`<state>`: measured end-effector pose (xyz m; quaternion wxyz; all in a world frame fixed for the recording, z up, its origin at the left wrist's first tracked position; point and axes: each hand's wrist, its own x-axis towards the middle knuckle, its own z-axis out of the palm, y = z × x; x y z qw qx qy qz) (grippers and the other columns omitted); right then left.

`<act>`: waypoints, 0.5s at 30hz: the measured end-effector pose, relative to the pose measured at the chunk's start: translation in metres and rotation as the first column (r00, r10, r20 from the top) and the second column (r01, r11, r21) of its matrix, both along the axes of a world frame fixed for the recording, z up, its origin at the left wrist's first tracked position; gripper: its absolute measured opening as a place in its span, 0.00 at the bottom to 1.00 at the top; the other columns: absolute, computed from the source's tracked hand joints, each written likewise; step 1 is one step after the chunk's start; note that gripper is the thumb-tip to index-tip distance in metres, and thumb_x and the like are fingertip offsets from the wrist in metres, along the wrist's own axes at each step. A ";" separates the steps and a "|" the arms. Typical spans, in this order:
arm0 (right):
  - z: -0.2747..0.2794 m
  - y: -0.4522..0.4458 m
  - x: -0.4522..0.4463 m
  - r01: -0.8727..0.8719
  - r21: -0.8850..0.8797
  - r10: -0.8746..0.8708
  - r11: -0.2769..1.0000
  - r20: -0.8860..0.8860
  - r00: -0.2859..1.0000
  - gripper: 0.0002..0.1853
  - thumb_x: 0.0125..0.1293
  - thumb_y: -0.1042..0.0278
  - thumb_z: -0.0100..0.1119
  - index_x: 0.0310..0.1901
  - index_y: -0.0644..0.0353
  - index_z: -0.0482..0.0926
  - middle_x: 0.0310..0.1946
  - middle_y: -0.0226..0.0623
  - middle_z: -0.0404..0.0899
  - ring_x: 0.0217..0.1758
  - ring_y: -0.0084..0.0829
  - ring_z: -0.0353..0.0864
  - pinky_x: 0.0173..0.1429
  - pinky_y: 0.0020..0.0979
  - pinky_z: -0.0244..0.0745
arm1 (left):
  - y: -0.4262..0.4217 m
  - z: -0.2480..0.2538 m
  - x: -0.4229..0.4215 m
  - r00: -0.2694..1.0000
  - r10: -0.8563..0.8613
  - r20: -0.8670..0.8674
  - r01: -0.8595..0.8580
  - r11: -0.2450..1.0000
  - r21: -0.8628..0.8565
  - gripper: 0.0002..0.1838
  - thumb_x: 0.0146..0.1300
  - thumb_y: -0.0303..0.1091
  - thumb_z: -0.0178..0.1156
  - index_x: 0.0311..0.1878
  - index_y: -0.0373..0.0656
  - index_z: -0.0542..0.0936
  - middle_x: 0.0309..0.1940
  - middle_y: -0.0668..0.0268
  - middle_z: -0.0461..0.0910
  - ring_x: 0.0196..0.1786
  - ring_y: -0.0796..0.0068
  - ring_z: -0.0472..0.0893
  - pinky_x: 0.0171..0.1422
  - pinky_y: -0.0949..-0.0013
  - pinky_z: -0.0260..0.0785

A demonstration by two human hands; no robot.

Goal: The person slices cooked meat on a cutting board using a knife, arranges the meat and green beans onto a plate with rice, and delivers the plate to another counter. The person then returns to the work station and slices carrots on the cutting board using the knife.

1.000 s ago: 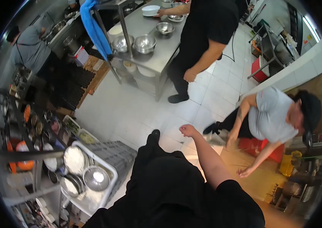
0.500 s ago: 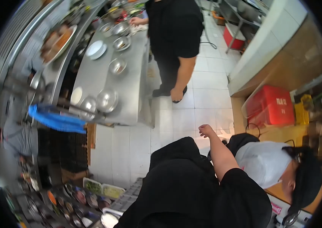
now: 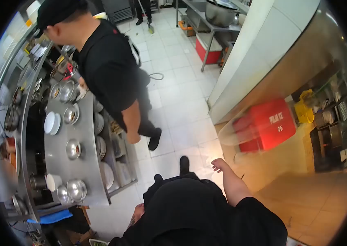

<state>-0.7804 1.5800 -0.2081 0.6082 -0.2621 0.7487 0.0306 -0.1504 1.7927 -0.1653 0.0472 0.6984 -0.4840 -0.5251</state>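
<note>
My right hand [image 3: 218, 165] hangs in front of my body at the right of centre, with its loosely bent fingers partly apart and nothing in them. Low at the left, my left hand [image 3: 139, 210] shows beside my dark clothing, its fingers too hidden to make out. Neither hand touches any object in view. Nearest to my left hand is the steel table [image 3: 95, 180], which bears a metal bowl [image 3: 76, 190], another bowl [image 3: 73, 149] and white dishes [image 3: 52, 123].
A person in black [image 3: 108, 69] stands at the far side of the steel table. Right of my path are a white pillar [image 3: 243, 57] and a red cool box [image 3: 265, 125]. A second red box [image 3: 208, 49] sits under a far table. Another person stands far ahead.
The view has swung right and forward, bringing the steel table to the left. The person in grey at the right has left the view. My left hand now shows; my right hand remains raised ahead.
</note>
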 end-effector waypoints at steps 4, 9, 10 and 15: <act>0.038 -0.096 -0.026 -0.118 -0.068 0.115 0.991 -0.045 0.992 0.26 0.73 0.47 0.60 0.65 0.53 0.80 0.51 0.41 0.87 0.45 0.39 0.91 0.44 0.47 0.86 | -0.096 -0.025 -0.061 0.801 0.455 -0.389 -0.424 0.890 0.169 0.20 0.74 0.45 0.56 0.52 0.39 0.87 0.43 0.49 0.89 0.46 0.56 0.89 0.55 0.53 0.79; 0.095 -0.244 -0.034 -0.018 -0.372 0.023 0.928 0.010 1.000 0.27 0.71 0.46 0.63 0.64 0.56 0.82 0.49 0.39 0.87 0.45 0.35 0.90 0.45 0.42 0.86 | -0.193 -0.058 -0.095 0.969 0.153 -0.193 -0.131 0.984 0.124 0.20 0.73 0.46 0.56 0.51 0.39 0.87 0.44 0.49 0.89 0.47 0.52 0.88 0.55 0.51 0.78; 0.104 -0.269 -0.039 0.065 -0.435 -0.047 0.898 0.052 0.998 0.28 0.70 0.45 0.64 0.63 0.57 0.82 0.49 0.39 0.87 0.46 0.33 0.90 0.46 0.40 0.86 | -0.215 -0.064 -0.100 0.987 0.079 -0.142 -0.062 0.991 0.121 0.20 0.73 0.46 0.56 0.51 0.39 0.87 0.44 0.49 0.89 0.47 0.52 0.88 0.56 0.50 0.78; 0.032 -0.358 -0.123 -0.194 -0.545 -0.067 0.815 -0.422 0.904 0.28 0.70 0.43 0.62 0.60 0.58 0.85 0.53 0.47 0.87 0.56 0.42 0.87 0.59 0.39 0.81 | -0.329 -0.097 -0.114 0.994 -0.102 -0.038 0.106 0.987 0.124 0.21 0.73 0.47 0.56 0.50 0.40 0.87 0.44 0.49 0.89 0.48 0.48 0.88 0.56 0.48 0.78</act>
